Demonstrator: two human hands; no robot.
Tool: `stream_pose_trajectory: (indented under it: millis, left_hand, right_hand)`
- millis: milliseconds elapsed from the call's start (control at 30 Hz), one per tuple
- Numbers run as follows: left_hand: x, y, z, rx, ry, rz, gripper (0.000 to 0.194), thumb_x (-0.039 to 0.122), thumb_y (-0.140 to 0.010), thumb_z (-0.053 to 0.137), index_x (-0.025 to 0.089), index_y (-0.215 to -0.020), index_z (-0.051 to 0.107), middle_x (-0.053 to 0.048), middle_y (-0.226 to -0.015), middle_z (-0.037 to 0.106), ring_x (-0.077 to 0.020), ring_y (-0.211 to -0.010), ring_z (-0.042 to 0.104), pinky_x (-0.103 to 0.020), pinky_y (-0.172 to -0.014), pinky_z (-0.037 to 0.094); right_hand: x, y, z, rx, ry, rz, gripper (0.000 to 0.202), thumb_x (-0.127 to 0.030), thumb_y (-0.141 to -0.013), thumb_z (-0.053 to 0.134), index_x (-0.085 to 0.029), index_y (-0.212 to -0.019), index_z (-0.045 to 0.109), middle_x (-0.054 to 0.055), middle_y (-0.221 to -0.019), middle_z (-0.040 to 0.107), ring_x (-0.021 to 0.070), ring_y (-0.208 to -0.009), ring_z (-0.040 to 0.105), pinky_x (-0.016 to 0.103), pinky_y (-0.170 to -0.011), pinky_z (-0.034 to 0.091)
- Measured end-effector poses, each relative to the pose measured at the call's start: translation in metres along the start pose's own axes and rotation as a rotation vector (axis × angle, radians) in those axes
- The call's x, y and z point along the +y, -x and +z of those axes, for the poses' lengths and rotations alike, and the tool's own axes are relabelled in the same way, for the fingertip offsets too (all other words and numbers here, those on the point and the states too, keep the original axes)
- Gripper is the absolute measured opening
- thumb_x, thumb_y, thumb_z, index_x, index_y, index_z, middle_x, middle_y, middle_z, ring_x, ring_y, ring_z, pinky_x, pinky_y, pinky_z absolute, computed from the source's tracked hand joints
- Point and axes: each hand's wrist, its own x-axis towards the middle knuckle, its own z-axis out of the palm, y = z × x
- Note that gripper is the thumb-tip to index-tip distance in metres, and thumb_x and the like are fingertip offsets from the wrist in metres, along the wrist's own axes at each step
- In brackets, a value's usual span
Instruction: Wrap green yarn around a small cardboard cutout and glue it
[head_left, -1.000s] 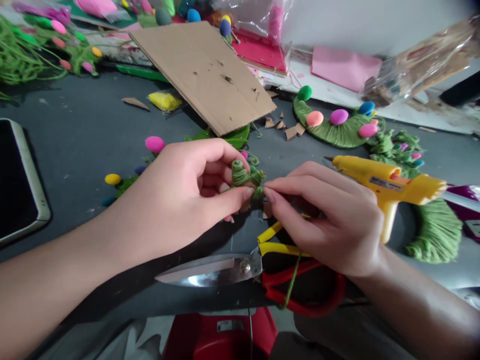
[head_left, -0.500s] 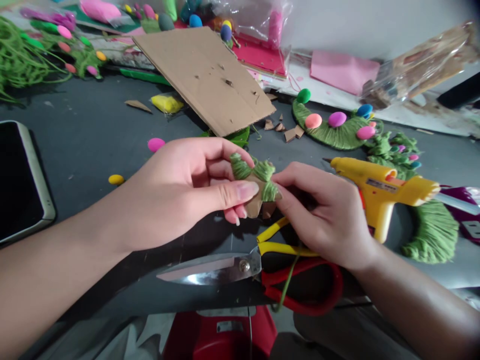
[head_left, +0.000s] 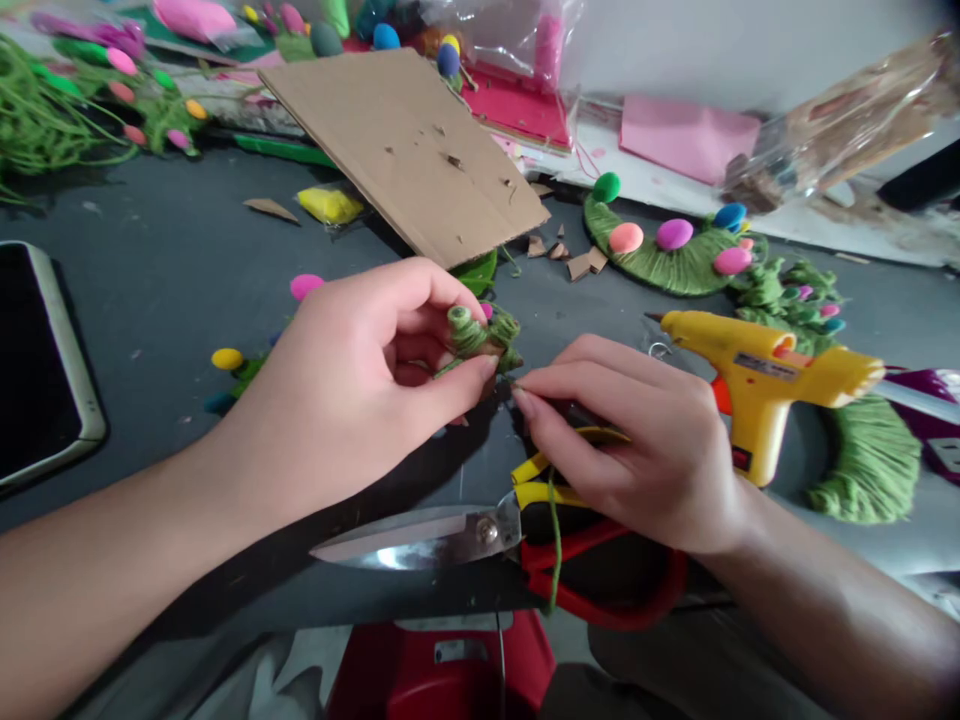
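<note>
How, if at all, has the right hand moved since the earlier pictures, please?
Yes: against the scissors, the right hand has shifted slightly left.

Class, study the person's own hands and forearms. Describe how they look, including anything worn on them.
The left hand and right hand are bare, five-fingered human hands, with no gloves. No ring, bracelet or watch shows. The left forearm and right forearm are uncovered as far as the view reaches, with no sleeve or marking visible. Whether the nails are polished is too unclear to tell.

Dark grey tabletop (head_left: 225, 220) here, with scissors (head_left: 420, 540) lying bottom center, yellow glue gun (head_left: 765, 365) at right, phone (head_left: 45, 370) far left.
</note>
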Motion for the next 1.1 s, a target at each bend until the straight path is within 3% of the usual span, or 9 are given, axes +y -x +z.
stream_pose_trajectory:
  millis: [200,433,700,867,1100]
  left_hand:
    - [0.003,-0.002,-0.001,-0.064,0.043,-0.065,0.015,0.021,-0.087,0.076,0.020,-0.100,0.069,0.005,-0.081,0.077,-0.0084,-0.070,0.071,-0.011,-0.060,0.056]
    - [0.008,-0.005,-0.007,-0.222,0.163,-0.190,0.010,0.023,-0.090,0.072,0.019,-0.098,0.067,0.005,-0.069,0.074,-0.0062,-0.055,0.065,-0.008,-0.050,0.050]
    - [0.006,-0.008,-0.010,-0.283,0.194,-0.255,0.016,0.032,-0.086,0.076,0.020,-0.095,0.071,0.004,-0.069,0.073,-0.0098,-0.053,0.065,-0.013,-0.047,0.051]
    - [0.008,-0.010,-0.012,-0.312,0.251,-0.309,0.016,0.031,-0.085,0.077,0.019,-0.093,0.071,0.002,-0.069,0.073,-0.0092,-0.051,0.062,-0.012,-0.041,0.046]
    - [-0.004,-0.010,-0.015,-0.379,0.421,-0.296,0.011,0.027,-0.089,0.076,0.022,-0.098,0.073,0.002,-0.073,0.074,-0.0096,-0.055,0.064,-0.012,-0.046,0.050]
  right_hand:
    - [0.002,-0.002,-0.002,0.082,0.038,0.044,0.010,-0.010,-0.094,0.064,-0.017,-0.093,0.070,0.002,-0.082,0.065,0.0113,-0.075,0.061,0.025,-0.069,0.053]
    - [0.004,-0.003,-0.002,0.082,0.013,0.086,0.007,-0.011,-0.094,0.065,-0.016,-0.091,0.070,0.002,-0.081,0.064,0.0114,-0.074,0.060,0.026,-0.069,0.051]
    - [0.001,-0.003,-0.002,0.134,0.031,0.092,0.009,-0.014,-0.093,0.067,-0.019,-0.086,0.068,0.001,-0.075,0.064,0.0128,-0.068,0.058,0.028,-0.063,0.048]
    - [0.001,-0.002,-0.002,0.095,0.017,0.130,0.010,-0.015,-0.094,0.066,-0.018,-0.085,0.066,0.001,-0.076,0.063,0.0119,-0.069,0.058,0.027,-0.066,0.048]
    - [0.001,-0.002,-0.004,-0.015,-0.067,0.134,0.012,-0.013,-0.097,0.060,-0.015,-0.089,0.069,0.001,-0.075,0.063,0.0092,-0.069,0.058,0.022,-0.067,0.047]
